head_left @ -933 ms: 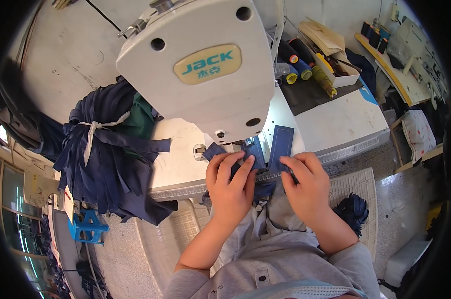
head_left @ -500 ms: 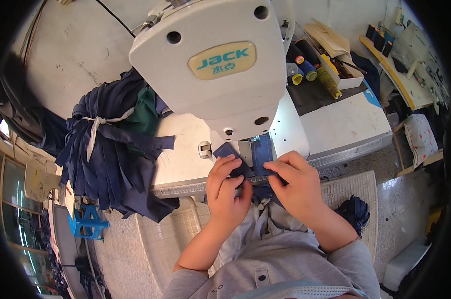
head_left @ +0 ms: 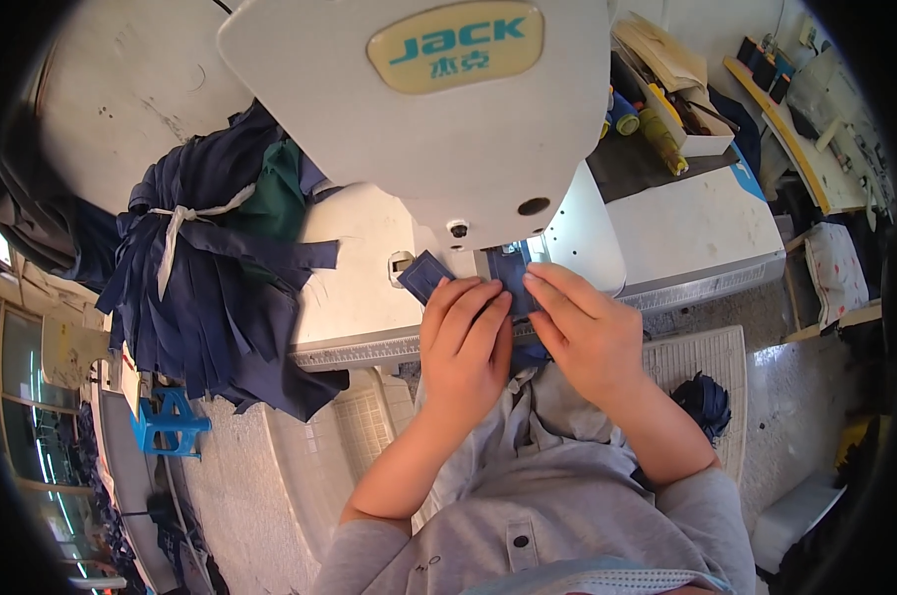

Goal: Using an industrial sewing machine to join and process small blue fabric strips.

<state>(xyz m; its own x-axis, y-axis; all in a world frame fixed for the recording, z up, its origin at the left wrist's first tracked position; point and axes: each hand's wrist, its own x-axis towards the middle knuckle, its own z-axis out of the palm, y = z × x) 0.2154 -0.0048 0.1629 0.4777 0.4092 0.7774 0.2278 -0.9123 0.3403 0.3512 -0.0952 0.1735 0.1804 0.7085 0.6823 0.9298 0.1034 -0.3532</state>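
Note:
In front of me the white sewing machine covers the stitching spot with its head. A navy fabric strip with stitched lines lies under the lit needle area, its far end hidden by the machine. Pinching the strip's right edge is my right hand, thumb and fingers bent. My left hand is closed over navy cloth beside the strip, its fingertips reaching the strip's left side. A square-ended navy fabric piece with a stitched border sticks out beyond those fingers; I cannot tell whether it joins the strip.
On the left, a bundle of navy fabric pieces tied with a white strip hangs over the table edge. At the back right stand thread cones and a white box of tools. Below are a blue stool and a dark cloth heap.
My left hand has shifted right, bringing its fingertips against the strip. My right fingers have moved farther up the strip's edge. The machine head looms larger as my view shifts.

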